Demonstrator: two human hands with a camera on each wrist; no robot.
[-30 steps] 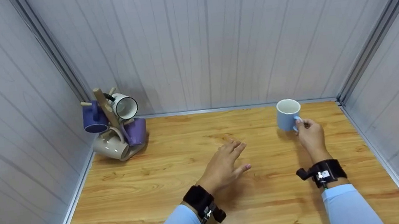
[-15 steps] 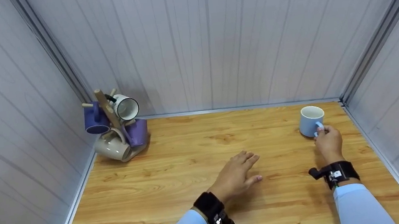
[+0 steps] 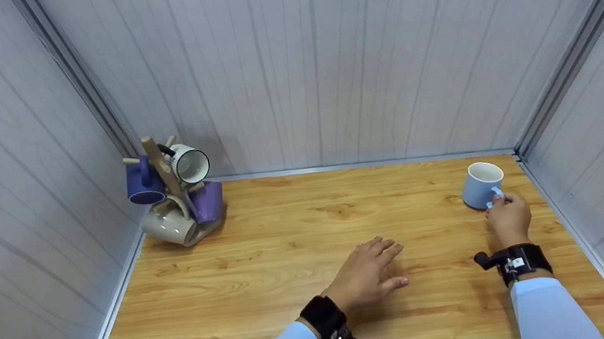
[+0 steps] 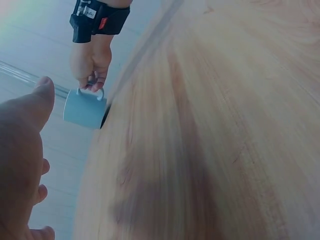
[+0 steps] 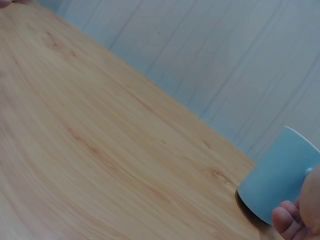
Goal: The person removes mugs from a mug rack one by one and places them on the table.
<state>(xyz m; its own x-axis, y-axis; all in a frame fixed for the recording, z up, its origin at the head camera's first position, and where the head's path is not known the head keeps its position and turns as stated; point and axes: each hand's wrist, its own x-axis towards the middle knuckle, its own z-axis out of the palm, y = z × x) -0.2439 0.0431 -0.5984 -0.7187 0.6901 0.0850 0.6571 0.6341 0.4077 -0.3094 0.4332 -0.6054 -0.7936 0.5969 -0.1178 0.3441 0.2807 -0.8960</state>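
Observation:
A light blue mug [image 3: 480, 187] with a white inside stands upright, or very slightly tilted, at the back right of the wooden table. The right hand [image 3: 510, 218] pinches its handle from the near side. In the right wrist view the mug [image 5: 277, 175] has a thin dark shadow under its base, with curled fingertips [image 5: 286, 217] beside it. Over the middle of the table the left hand [image 3: 365, 273] is held palm down, fingers spread and holding nothing. The left wrist view shows the left hand [image 4: 22, 150] at the edge, apart from the mug [image 4: 85, 109].
A wooden mug rack [image 3: 161, 168] stands in the back left corner. On it hang a dark blue mug [image 3: 143, 181], a white mug [image 3: 190, 164] with a dark rim, a beige mug [image 3: 168, 224] and a purple mug [image 3: 207, 200]. Panel walls [image 3: 287, 65] enclose the table.
The right hand has carried the mug rightward and toward the near side, the latest shift being small. The left hand has moved right and nearer, still with spread fingers.

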